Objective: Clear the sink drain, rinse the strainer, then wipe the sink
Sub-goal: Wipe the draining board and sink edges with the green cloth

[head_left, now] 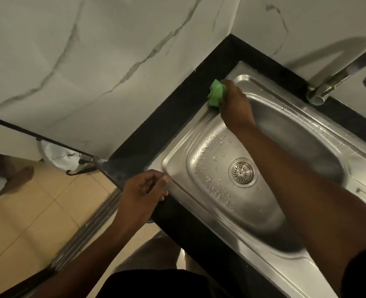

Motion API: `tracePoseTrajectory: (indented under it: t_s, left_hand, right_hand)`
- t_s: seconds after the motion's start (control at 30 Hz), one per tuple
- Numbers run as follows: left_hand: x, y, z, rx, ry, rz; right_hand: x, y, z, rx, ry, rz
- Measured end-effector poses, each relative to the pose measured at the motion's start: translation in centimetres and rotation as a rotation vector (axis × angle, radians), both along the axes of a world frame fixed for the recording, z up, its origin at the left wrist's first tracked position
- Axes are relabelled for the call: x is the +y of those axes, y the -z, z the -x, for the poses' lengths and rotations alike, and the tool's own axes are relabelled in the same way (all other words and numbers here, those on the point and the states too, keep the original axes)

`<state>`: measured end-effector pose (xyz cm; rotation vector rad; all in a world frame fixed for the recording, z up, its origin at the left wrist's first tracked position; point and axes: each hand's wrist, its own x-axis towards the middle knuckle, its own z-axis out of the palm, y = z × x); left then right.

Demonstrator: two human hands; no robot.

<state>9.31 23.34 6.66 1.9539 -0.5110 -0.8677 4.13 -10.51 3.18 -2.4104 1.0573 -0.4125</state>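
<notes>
Head view looks down on a steel sink (199,134) set in a black counter (169,117), where the right hand (235,104) is closed around a green cloth (216,94) pressed on the sink's flat rim at the far left corner. Down in the wet basin, the strainer (241,172) sits in the drain, well apart from the cloth, while the left hand (144,193) rests loosely curled and holding nothing on the counter's near edge, beside the sink's corner.

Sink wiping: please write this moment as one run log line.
stage: wiping | right hand: green cloth on sink rim | left hand: counter edge | strainer: in drain
</notes>
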Motion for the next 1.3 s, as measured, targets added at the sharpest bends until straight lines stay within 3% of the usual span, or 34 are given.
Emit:
tracePoseTrajectory:
  t_s: [0.23, 0.33, 0.43, 0.63, 0.9, 1.03, 1.17, 1.3]
  left_hand:
    - [-0.6, -1.1, -0.6, 0.007, 0.028, 0.027]
    - [-1.1, -1.1, -0.8, 0.011, 0.059, 0.022]
    - [-2.0, -0.8, -0.7, -0.002, 0.091, 0.046]
    - [-3.8, -0.1, -1.2, -0.004, 0.170, 0.075]
    - [-4.6, 1.1, -1.7, 0.047, 0.165, 0.029]
    - [-5.2, 1.6, -1.9, 0.102, 0.130, 0.040]
    - [-6.0, 1.5, -2.1, 0.134, 0.133, 0.046]
    - [-6.7, 1.4, -2.3, 0.167, 0.119, 0.068]
  right_hand:
    - [3.3, 0.5, -0.5, -0.033, 0.089, -0.049]
    - [9.6, 0.2, 1.1, -0.106, -0.047, -0.112]
    - [15.1, -0.1, 2.0, -0.043, -0.277, -0.154]
    - [13.2, 0.4, 2.7, 0.031, -0.464, -0.003]
    - [4.5, 1.2, 1.3, -0.101, -0.043, 0.081]
    - [-2.5, 0.5, -0.2, 0.040, 0.040, 0.191]
    - [-7.7, -0.4, -1.2, 0.192, 0.129, 0.146]
    - [-10.6, -1.5, -1.9, 0.065, 0.348, 0.001]
